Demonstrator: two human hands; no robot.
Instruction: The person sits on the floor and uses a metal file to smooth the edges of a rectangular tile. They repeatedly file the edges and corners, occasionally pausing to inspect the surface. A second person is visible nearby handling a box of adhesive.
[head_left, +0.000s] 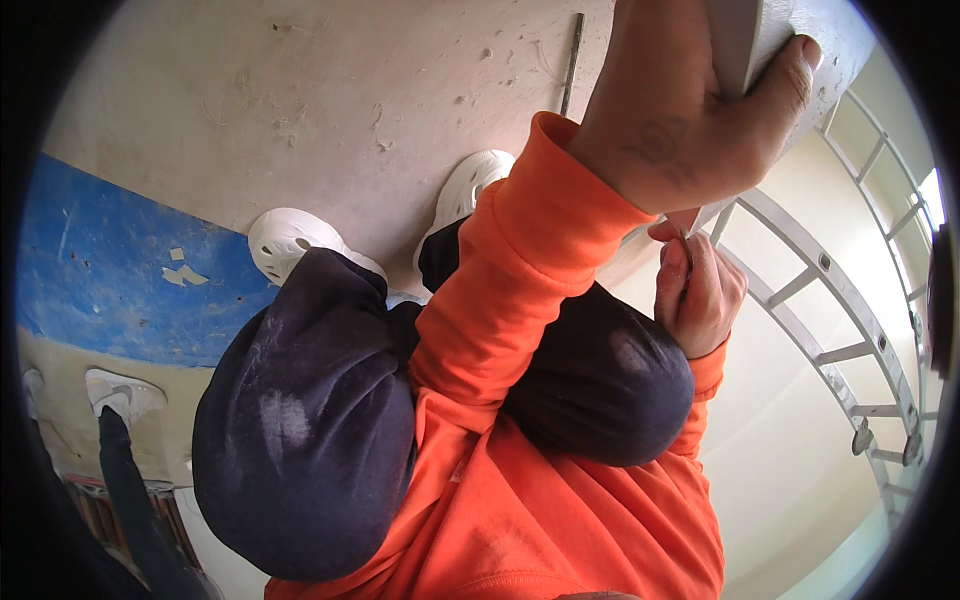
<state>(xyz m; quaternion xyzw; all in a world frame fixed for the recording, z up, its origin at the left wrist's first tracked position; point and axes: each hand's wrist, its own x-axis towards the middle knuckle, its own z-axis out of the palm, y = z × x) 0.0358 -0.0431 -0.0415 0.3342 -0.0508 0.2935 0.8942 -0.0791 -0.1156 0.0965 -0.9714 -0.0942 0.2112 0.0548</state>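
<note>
My left hand [690, 130] reaches up across my body and is closed on the edge of a light grey, flat-sided piece [835, 40], thumb lying along its face. The piece runs out of view at the top right, so I cannot tell its full shape. Just below, close to the underside of that piece, my right hand [698, 295] is closed with fingers curled and thumb pinching. A small reddish flat edge [683, 218] shows at its fingertips; what it belongs to is hidden behind my left wrist.
An aluminium ladder [845, 352] stands along the right. A dark thin rod [573, 65] lies on the dusty, debris-specked floor [330, 80]. At the left is a blue sheet [130, 270], with another person's shoe [125, 390] beyond it. My knees are bent under my arms.
</note>
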